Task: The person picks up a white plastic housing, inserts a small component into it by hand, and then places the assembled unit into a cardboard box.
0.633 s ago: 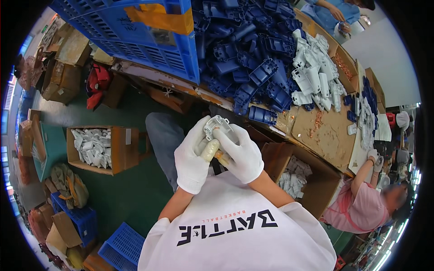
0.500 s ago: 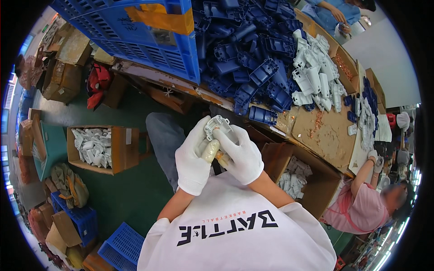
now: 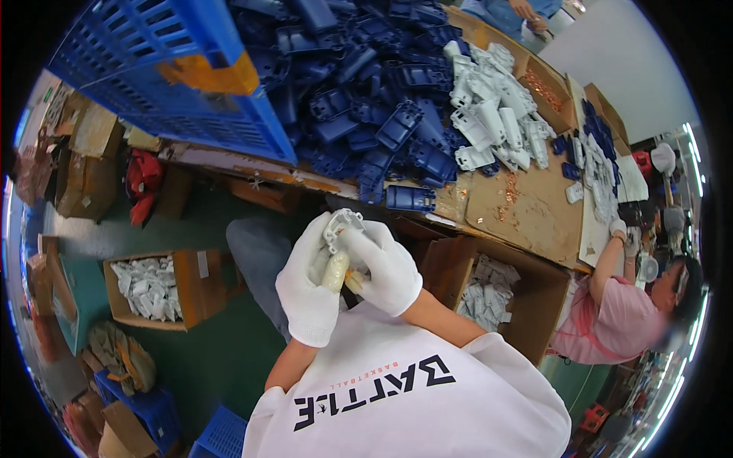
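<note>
Both hands wear white gloves and meet over my lap, in front of the table edge. Between them is a white plastic housing [image 3: 341, 223], its open, ribbed end showing at the top. My left hand [image 3: 307, 294] is closed around its left side, with a yellowish cover on the thumb. My right hand [image 3: 388, 269] is closed on the other side, its fingers pressing at the housing. A yellowish wrapping also shows on a right-hand digit. The gloves hide the lower part of the housing.
Blue housings [image 3: 366, 91] heap on the table beside white housings [image 3: 496, 107]. A blue crate [image 3: 183, 69] stands at the table's left. Copper-coloured bits [image 3: 510, 195] lie on cardboard. Cartons of white parts stand left [image 3: 200, 286] and right [image 3: 534, 317]. A co-worker in pink [image 3: 615, 309] sits at the right.
The whole view has shifted, so the table and crate appear further left and my hands slightly lower. My right fingers have moved a little over the housing; both hands keep hold of it.
</note>
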Available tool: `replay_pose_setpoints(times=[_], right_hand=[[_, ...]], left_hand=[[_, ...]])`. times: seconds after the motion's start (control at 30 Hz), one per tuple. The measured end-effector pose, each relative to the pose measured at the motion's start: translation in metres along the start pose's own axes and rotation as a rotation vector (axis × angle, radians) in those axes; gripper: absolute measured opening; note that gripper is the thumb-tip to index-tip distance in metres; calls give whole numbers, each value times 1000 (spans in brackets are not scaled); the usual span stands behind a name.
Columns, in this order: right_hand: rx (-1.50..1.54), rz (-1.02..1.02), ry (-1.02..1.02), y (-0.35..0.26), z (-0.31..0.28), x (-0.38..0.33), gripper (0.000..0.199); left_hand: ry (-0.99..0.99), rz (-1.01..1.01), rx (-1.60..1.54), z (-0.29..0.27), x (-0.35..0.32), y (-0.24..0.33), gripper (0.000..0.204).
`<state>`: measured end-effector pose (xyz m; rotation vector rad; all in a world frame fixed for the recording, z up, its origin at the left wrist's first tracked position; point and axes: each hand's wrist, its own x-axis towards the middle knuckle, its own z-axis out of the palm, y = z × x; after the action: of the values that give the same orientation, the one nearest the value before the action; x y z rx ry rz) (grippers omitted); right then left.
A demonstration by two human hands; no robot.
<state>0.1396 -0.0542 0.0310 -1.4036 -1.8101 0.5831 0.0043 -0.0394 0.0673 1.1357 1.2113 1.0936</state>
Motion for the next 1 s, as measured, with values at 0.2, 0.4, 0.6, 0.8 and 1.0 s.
replay_pose_setpoints(times=[0.2, 0.4, 0.6, 0.8, 1.0], right_hand=[[-46, -6, 3, 5, -8, -5, 64], [-12, -9, 5, 6, -8, -3, 61], [29, 167, -131, 7, -3, -2, 59], [91, 182, -65, 21, 5, -7, 58], [-269, 223, 217, 60, -78, -4, 37]], left_hand=[[-33, -2, 25, 2, 4, -5, 45], [-22, -30, 15, 3, 4, -5, 46], [-20, -29, 40, 7, 6, -11, 43], [-109, -14, 163, 8, 10, -19, 45], [-270, -111, -112, 9, 9, -33, 46]])
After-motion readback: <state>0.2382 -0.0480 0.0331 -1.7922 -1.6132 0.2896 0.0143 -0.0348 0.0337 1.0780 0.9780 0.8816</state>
